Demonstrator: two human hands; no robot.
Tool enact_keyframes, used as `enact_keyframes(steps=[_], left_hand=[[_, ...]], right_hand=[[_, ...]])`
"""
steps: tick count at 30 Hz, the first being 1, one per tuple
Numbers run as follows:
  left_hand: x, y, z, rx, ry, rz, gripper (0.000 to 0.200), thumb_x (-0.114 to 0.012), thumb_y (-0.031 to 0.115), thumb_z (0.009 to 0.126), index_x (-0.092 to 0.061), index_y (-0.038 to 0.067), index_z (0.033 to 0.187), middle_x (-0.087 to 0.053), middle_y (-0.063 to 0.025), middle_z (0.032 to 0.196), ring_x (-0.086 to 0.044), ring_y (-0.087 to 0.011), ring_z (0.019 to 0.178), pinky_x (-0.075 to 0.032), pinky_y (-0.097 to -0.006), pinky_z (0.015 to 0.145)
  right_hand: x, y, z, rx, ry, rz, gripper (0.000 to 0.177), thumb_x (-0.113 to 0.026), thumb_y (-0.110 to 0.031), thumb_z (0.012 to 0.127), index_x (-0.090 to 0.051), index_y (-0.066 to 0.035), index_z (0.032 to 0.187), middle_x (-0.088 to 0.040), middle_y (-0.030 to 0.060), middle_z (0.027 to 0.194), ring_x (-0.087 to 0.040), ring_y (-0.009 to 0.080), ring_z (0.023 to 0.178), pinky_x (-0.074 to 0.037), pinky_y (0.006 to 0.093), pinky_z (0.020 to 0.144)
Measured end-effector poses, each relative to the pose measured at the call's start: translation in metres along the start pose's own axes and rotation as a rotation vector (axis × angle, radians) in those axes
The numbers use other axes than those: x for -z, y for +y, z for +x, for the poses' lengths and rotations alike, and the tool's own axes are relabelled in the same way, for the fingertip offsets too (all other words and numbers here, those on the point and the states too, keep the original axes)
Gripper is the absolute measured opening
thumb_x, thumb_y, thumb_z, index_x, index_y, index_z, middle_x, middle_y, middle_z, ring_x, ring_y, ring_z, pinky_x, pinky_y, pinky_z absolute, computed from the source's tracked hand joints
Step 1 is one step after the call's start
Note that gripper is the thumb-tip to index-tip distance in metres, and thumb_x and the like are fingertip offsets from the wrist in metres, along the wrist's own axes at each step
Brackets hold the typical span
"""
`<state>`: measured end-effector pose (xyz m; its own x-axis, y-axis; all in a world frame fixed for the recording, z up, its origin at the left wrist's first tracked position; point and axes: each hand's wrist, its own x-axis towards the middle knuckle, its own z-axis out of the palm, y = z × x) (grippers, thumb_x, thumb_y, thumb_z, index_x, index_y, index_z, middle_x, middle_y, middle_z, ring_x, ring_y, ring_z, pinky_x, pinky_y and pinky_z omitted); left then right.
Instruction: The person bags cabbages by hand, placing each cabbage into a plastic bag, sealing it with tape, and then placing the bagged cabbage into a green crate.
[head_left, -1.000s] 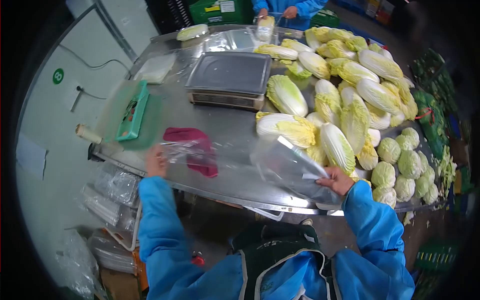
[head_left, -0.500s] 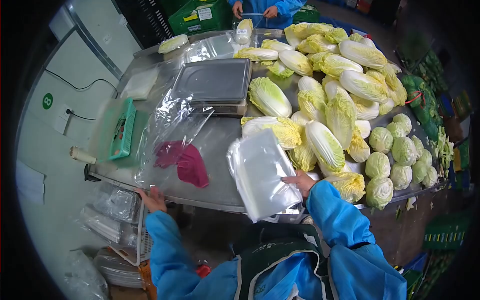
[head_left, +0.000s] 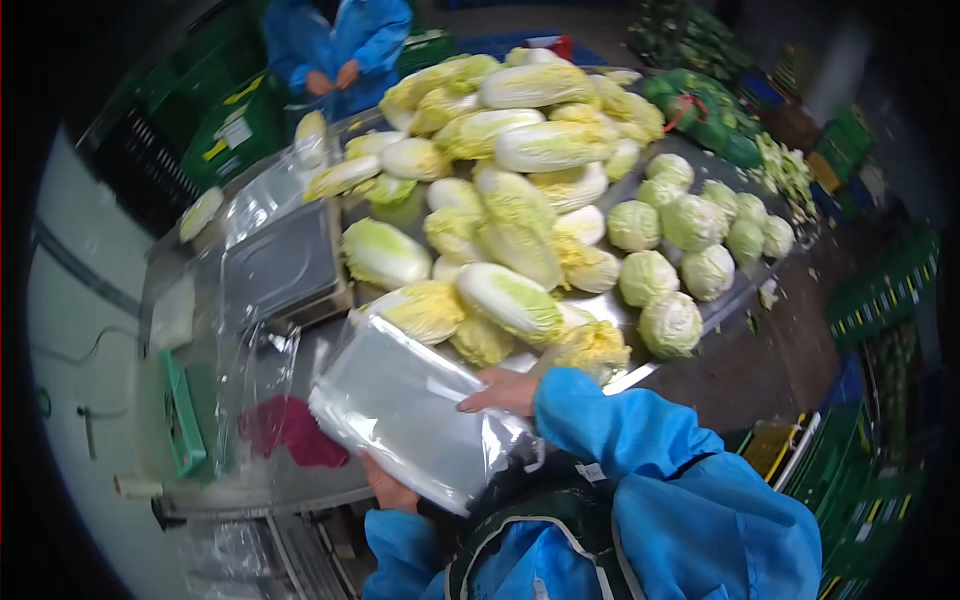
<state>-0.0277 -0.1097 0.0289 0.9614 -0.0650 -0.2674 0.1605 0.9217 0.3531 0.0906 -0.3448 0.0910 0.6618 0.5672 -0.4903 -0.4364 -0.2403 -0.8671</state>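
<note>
A stack of clear plastic bags (head_left: 410,405) is held over the front of the metal table. My right hand (head_left: 503,391) grips its right edge, thumb on top and fingers hidden beneath. At the lower left edge of the stack is my left hand (head_left: 388,487), partly covered by the bags, so its grip cannot be made out. Left of the bags lie a dark red cloth (head_left: 305,435) and loose clear film. Napa cabbages (head_left: 510,300) are piled just beyond the stack.
A scale (head_left: 282,262) stands at the table's left, near a green basket (head_left: 182,415). Round cabbages (head_left: 670,325) sit at the right. Across the table, a person in blue (head_left: 340,45) stands beside green crates (head_left: 235,135). More crates stand at the right.
The view has turned right, shifting the table's contents leftward. My left hand has come from the table edge to the bag stack. My right hand still grips the bags, now nearer my body.
</note>
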Motion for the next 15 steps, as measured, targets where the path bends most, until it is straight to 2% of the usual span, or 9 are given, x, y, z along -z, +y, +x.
enact_keyframes(steps=[1, 3, 5, 6, 8, 9, 11, 13, 15], left_hand=[[-0.002, 0.001, 0.004, 0.013, 0.006, 0.012, 0.066, -0.052, 0.048, 0.084, -0.033, 0.008, 0.133, -0.04, -0.0124, 0.131, -0.039, -0.0295, 0.12, -0.031, -0.0456, 0.101], [0.008, -0.004, 0.01, 0.04, -0.004, 0.028, 0.066, -0.053, 0.046, 0.083, -0.034, 0.006, 0.132, -0.042, -0.0141, 0.129, -0.04, -0.0294, 0.119, -0.032, -0.0458, 0.101], [0.028, -0.011, 0.023, 0.12, 0.298, 0.318, 0.054, -0.052, 0.031, 0.085, -0.039, 0.0, 0.126, -0.048, -0.0164, 0.122, -0.048, -0.03, 0.111, -0.038, -0.0445, 0.096], [0.019, -0.016, 0.026, 0.14, 0.286, 0.33, 0.054, -0.052, 0.031, 0.085, -0.039, 0.0, 0.126, -0.048, -0.0164, 0.122, -0.048, -0.03, 0.111, -0.038, -0.0445, 0.096], [-0.005, -0.029, 0.02, 0.047, 0.327, 0.352, 0.044, -0.05, 0.018, 0.084, -0.042, -0.004, 0.121, -0.051, -0.0169, 0.115, -0.054, -0.029, 0.102, -0.042, -0.0421, 0.092], [-0.015, -0.032, 0.024, 0.062, 0.318, 0.364, 0.044, -0.05, 0.018, 0.084, -0.042, -0.004, 0.121, -0.051, -0.0169, 0.115, -0.054, -0.029, 0.102, -0.042, -0.0421, 0.092], [-0.041, -0.04, 0.038, -0.052, 0.274, 0.45, 0.045, -0.054, 0.011, 0.082, -0.04, -0.004, 0.122, -0.052, -0.016, 0.112, -0.055, -0.0279, 0.1, -0.044, -0.0404, 0.089], [-0.101, -0.05, 0.051, -0.086, 0.173, 0.526, 0.046, -0.054, 0.007, 0.08, -0.04, -0.004, 0.122, -0.053, -0.016, 0.111, -0.055, -0.0273, 0.099, -0.045, -0.0395, 0.088], [-0.152, -0.063, 0.065, -0.124, 0.074, 0.599, 0.047, -0.055, 0.004, 0.079, -0.04, -0.004, 0.123, -0.054, -0.016, 0.109, -0.055, -0.0268, 0.098, -0.046, -0.0387, 0.087]], right_hand=[[0.004, 0.005, 0.008, 0.009, 0.03, 0.01, 0.045, -0.066, -0.023, 0.077, -0.054, 0.001, 0.113, -0.062, 0.0115, 0.099, -0.057, 0.0179, 0.091, -0.045, 0.0306, 0.081], [0.014, 0.028, 0.027, 0.171, -0.059, -0.19, 0.047, -0.066, -0.027, 0.077, -0.054, 0.002, 0.112, -0.061, 0.0137, 0.101, -0.056, 0.0199, 0.094, -0.042, 0.032, 0.085], [0.011, 0.028, 0.02, 0.215, 0.001, -0.21, 0.046, -0.065, -0.026, 0.077, -0.054, 0.002, 0.112, -0.061, 0.0145, 0.102, -0.055, 0.0202, 0.094, -0.042, 0.0319, 0.085], [0.01, 0.03, 0.014, 0.241, 0.035, -0.234, 0.044, -0.064, -0.025, 0.078, -0.054, 0.002, 0.112, -0.061, 0.0152, 0.102, -0.055, 0.0204, 0.094, -0.042, 0.0318, 0.085], [0.013, 0.029, -0.005, 0.321, 0.068, -0.176, 0.042, -0.062, -0.023, 0.08, -0.053, 0.002, 0.113, -0.061, 0.016, 0.102, -0.055, 0.0217, 0.093, -0.042, 0.0323, 0.085], [0.017, 0.014, -0.023, 0.332, 0.13, -0.214, 0.042, -0.061, -0.023, 0.079, -0.053, 0.002, 0.111, -0.061, 0.0176, 0.101, -0.057, 0.0247, 0.092, -0.043, 0.0334, 0.084], [0.031, -0.008, -0.053, 0.345, 0.209, -0.252, 0.041, -0.061, -0.022, 0.079, -0.054, 0.003, 0.11, -0.061, 0.0191, 0.099, -0.058, 0.0277, 0.091, -0.044, 0.0345, 0.082], [0.054, -0.02, -0.082, 0.43, 0.265, -0.07, 0.039, -0.06, -0.02, 0.082, -0.052, 0.002, 0.113, -0.062, 0.0146, 0.098, -0.058, 0.022, 0.089, -0.044, 0.0333, 0.081], [0.076, -0.034, -0.113, 0.385, 0.31, 0.016, 0.038, -0.059, -0.018, 0.083, -0.052, 0.002, 0.114, -0.061, 0.012, 0.099, -0.057, 0.0185, 0.088, -0.045, 0.0315, 0.08]])
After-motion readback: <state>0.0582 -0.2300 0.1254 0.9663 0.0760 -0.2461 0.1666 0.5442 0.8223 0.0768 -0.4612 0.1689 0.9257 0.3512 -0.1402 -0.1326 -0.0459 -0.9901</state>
